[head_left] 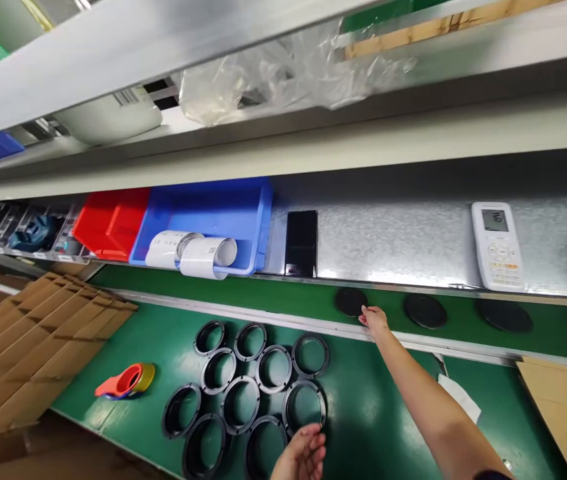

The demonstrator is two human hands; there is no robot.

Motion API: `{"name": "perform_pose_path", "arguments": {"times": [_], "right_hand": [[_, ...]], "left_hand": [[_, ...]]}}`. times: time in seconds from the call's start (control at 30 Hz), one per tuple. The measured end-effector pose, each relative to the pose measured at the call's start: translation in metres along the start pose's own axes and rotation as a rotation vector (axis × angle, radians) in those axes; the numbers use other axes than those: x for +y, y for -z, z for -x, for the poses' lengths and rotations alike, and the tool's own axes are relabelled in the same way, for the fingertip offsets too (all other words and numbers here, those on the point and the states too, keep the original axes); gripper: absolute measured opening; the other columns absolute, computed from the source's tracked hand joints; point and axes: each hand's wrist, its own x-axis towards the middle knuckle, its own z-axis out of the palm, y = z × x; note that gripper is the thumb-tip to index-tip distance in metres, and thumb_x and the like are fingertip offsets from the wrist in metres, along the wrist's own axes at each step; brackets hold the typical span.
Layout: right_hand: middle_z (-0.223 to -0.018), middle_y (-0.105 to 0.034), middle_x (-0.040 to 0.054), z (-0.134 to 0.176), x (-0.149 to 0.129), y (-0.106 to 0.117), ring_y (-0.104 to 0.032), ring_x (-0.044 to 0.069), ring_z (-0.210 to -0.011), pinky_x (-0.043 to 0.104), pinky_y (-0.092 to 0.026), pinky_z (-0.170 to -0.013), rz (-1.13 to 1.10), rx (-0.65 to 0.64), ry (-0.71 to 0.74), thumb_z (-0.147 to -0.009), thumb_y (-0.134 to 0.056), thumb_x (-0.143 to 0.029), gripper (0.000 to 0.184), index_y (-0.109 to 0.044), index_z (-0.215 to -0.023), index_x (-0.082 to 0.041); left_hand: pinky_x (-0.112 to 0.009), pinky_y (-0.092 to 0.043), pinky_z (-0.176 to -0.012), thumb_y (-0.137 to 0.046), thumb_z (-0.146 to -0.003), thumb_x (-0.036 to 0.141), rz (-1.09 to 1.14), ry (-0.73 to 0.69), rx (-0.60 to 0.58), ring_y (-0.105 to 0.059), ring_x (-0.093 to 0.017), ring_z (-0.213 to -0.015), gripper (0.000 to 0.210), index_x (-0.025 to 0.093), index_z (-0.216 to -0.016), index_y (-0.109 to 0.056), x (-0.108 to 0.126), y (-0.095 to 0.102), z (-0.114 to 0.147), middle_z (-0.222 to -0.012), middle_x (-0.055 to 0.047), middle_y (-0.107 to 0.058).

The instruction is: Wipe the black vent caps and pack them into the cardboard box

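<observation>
My right hand [374, 317] reaches to the back green strip, its fingers closed on the right edge of a flat black disc [350, 302]. More black discs lie to its right, one [425, 311] close by and another [504, 315] farther along. In the lower middle, my left hand [301, 455] has loosely curled fingers with nothing visible in them. It is just below a black ring [304, 382], near its front rim; whether they touch I cannot tell. Several similar rings stand grouped on the green table [368, 393], to the left of my right arm.
An orange tape dispenser [126, 381] lies at left beside cardboard dividers [38, 347]. The metal shelf above holds a blue bin [208, 210] with label rolls, a red bin [113, 223], a phone [301, 243] and a white remote [498, 247]. Cardboard [563, 407] lies at right.
</observation>
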Motion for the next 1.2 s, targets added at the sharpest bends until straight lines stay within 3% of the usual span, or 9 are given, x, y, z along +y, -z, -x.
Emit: {"name": "perform_pose_path", "arguments": {"times": [0.07,0.17,0.3,0.43,0.53,0.73,0.93,1.07,1.2], "right_hand": [[-0.057,-0.051,-0.0065,0.039,0.004,0.007,-0.054,0.010,-0.052,0.029,-0.053,-0.059,-0.099,-0.092,-0.054,-0.075,-0.074,-0.061,0.048,-0.052,-0.071,-0.018],[-0.064,-0.059,-0.0034,0.114,0.002,0.031,-0.059,0.013,-0.062,0.030,-0.055,-0.066,-0.222,-0.237,-0.077,-0.059,-0.083,-0.065,0.056,-0.058,-0.076,-0.018],[-0.068,-0.063,-0.0019,0.205,-0.015,0.066,-0.061,0.011,-0.064,0.026,-0.054,-0.067,-0.335,-0.423,-0.074,-0.070,-0.083,-0.054,0.042,-0.061,-0.081,-0.019],[-0.072,-0.068,0.0014,0.258,-0.031,0.085,-0.064,0.014,-0.068,0.027,-0.057,-0.069,-0.359,-0.517,-0.098,-0.074,-0.081,-0.052,0.037,-0.065,-0.082,-0.018],[-0.080,-0.071,0.0043,0.280,-0.035,0.091,-0.067,0.016,-0.075,0.029,-0.058,-0.073,-0.374,-0.561,-0.108,-0.076,-0.079,-0.052,0.037,-0.068,-0.084,-0.018],[-0.082,-0.072,0.0083,0.307,-0.025,0.100,-0.067,0.018,-0.074,0.032,-0.057,-0.072,-0.205,-0.675,-0.009,-0.084,-0.067,-0.059,0.043,-0.070,-0.082,-0.016],[-0.089,-0.067,0.0064,0.314,-0.032,0.114,-0.062,0.023,-0.088,0.040,-0.051,-0.083,0.112,-0.271,0.538,-0.093,-0.055,-0.055,0.035,-0.067,-0.091,-0.023],[-0.112,-0.063,0.0089,0.327,-0.051,0.115,-0.053,0.027,-0.112,0.048,-0.046,-0.097,0.273,-0.350,0.929,-0.098,-0.049,-0.042,0.028,-0.072,-0.107,-0.030],[-0.123,-0.058,0.0073,0.337,-0.055,0.110,-0.047,0.027,-0.119,0.051,-0.045,-0.102,0.340,-0.432,1.019,-0.099,-0.046,-0.038,0.030,-0.071,-0.115,-0.035]], "left_hand": [[-0.024,-0.044,-0.078,-0.078,-0.075,0.030,-0.013,-0.031,0.003,-0.066,-0.012,-0.081,0.032,0.021,-0.103,-0.067,0.015,-0.018,0.010,-0.098,-0.003,-0.072],[-0.029,-0.044,-0.094,-0.072,-0.081,0.031,0.031,-0.138,-0.164,-0.064,-0.016,-0.099,0.041,0.020,-0.120,-0.061,0.038,-0.058,0.018,-0.118,-0.007,-0.067],[-0.044,-0.035,-0.111,-0.049,-0.091,0.061,0.229,-0.186,-0.476,-0.051,-0.029,-0.130,0.062,0.020,-0.137,-0.050,0.050,-0.107,0.026,-0.141,-0.013,-0.055],[-0.053,-0.028,-0.115,-0.043,-0.087,0.073,0.253,-0.219,-0.724,-0.046,-0.036,-0.135,0.077,0.022,-0.144,-0.043,0.041,-0.131,0.055,-0.146,-0.015,-0.051],[-0.056,-0.025,-0.115,-0.044,-0.082,0.079,0.219,-0.261,-0.839,-0.047,-0.039,-0.134,0.084,0.027,-0.147,-0.040,0.034,-0.132,0.082,-0.149,-0.015,-0.048],[-0.056,-0.024,-0.116,-0.049,-0.079,0.079,0.119,-0.311,-0.867,-0.050,-0.040,-0.131,0.090,0.025,-0.150,-0.033,0.025,-0.111,0.115,-0.149,-0.019,-0.047],[-0.068,-0.020,-0.113,-0.049,-0.075,0.083,0.058,-0.195,-0.935,-0.053,-0.043,-0.127,0.091,0.032,-0.149,-0.035,0.013,-0.083,0.131,-0.146,-0.016,-0.051],[-0.072,-0.023,-0.111,-0.040,-0.084,0.079,0.077,-0.143,-0.924,-0.052,-0.043,-0.128,0.076,0.029,-0.140,-0.050,0.001,-0.074,0.140,-0.148,-0.012,-0.050],[-0.068,-0.030,-0.109,-0.034,-0.087,0.077,0.087,-0.101,-0.875,-0.053,-0.040,-0.127,0.076,0.021,-0.133,-0.058,-0.007,-0.070,0.145,-0.141,-0.014,-0.057]]}}
